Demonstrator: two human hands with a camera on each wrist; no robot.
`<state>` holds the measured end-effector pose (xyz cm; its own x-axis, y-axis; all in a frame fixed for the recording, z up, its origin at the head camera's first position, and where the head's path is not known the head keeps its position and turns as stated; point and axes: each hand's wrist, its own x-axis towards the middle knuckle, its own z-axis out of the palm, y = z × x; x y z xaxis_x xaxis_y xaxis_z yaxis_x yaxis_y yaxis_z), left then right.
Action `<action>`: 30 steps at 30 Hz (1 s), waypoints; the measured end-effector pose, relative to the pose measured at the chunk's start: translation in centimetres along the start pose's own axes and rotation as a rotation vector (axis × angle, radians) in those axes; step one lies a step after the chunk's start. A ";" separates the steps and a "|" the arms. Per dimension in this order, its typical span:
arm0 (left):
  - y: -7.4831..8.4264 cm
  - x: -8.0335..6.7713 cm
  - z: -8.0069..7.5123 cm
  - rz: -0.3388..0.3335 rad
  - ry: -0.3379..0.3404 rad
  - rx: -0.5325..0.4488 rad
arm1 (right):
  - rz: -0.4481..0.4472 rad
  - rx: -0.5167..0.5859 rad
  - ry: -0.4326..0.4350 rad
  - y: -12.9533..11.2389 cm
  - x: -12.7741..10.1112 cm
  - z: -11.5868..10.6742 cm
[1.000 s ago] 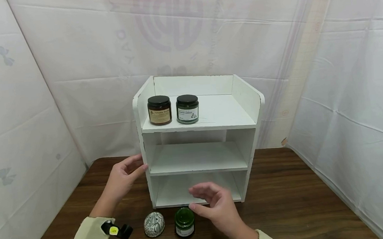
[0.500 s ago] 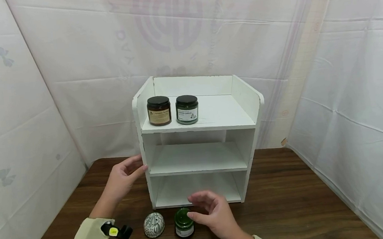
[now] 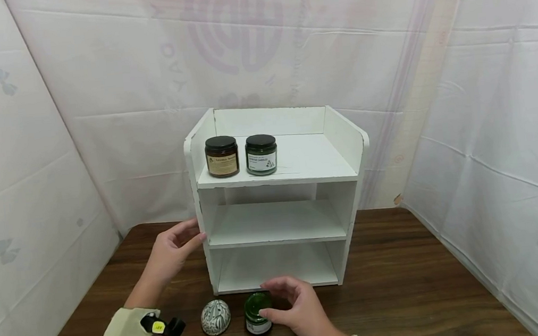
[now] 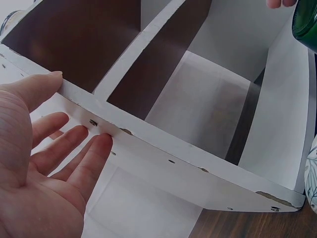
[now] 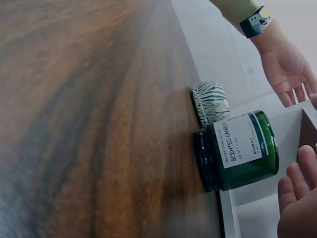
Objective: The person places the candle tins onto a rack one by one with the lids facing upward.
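A small green candle jar (image 3: 257, 318) stands on the dark wooden table (image 3: 405, 295), just in front of a white three-tier shelf unit (image 3: 278, 223). My right hand (image 3: 264, 299) cups over the green candle jar (image 5: 237, 148), thumb beside it and fingers (image 5: 301, 173) arched past its top. The right wrist view shows a small gap between them. My left hand (image 3: 196, 230) lies flat against the shelf unit's left side panel (image 4: 163, 148), fingers (image 4: 74, 141) straight, thumb at the front edge. A patterned egg-shaped ornament (image 3: 216, 317) sits left of the jar.
On the top shelf stand a brown jar (image 3: 222, 156) and a green jar (image 3: 261, 154), both with black lids. The middle and bottom shelves hold nothing. White sheeting hangs behind and at both sides. A black band with a yellow tag (image 3: 160, 327) is on my left wrist.
My right hand has come down and back from in front of the bottom shelf to cup the green candle jar. The left hand has stayed on the side panel.
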<state>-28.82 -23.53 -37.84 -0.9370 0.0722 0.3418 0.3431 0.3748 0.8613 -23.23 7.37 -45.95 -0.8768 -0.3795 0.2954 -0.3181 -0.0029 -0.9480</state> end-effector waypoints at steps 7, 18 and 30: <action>0.0 0.0 0.0 -0.002 0.002 -0.007 | 0.010 0.001 -0.008 0.4 -0.1 0.2; -0.1 0.0 0.0 0.012 0.005 -0.003 | 0.012 -0.013 -0.011 1.5 -0.3 0.6; -0.1 -0.1 0.0 0.012 0.002 -0.002 | 0.038 0.016 -0.024 2.0 -0.3 1.2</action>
<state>-28.80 -23.59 -37.96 -0.9325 0.0745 0.3534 0.3548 0.3720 0.8577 -23.15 6.41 -48.12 -0.8791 -0.4018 0.2566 -0.2790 -0.0028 -0.9603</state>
